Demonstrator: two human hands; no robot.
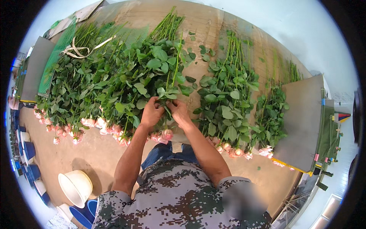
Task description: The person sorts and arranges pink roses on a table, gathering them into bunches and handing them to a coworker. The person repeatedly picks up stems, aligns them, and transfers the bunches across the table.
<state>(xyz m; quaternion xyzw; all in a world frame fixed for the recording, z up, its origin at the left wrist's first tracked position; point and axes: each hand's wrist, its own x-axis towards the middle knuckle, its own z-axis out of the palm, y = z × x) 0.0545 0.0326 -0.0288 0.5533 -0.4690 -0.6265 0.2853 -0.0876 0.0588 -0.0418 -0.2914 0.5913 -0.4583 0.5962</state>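
Near the table's front edge, my left hand [153,113] and my right hand [178,112] are close together, both with fingers closed on the stem of a rose [167,134]. Its pink bloom seems to hang below them, though leaves and fingers hide how it joins. The stem's green upper part [176,63] points away from me. Left of my hands lies a broad heap of leafy pink roses [100,74], blooms over the near edge, cut stems at the far side. Right of them lies a smaller bunch of roses [228,100].
A grey panel [303,120] stands at the right, another grey panel [35,71] with green mesh [57,57] at the left. A pale strap [85,51] lies on the stems. Loose leaves [191,78] dot the brown table [201,28]. On the floor stand a cream bucket [75,186] and blue buckets [81,214].
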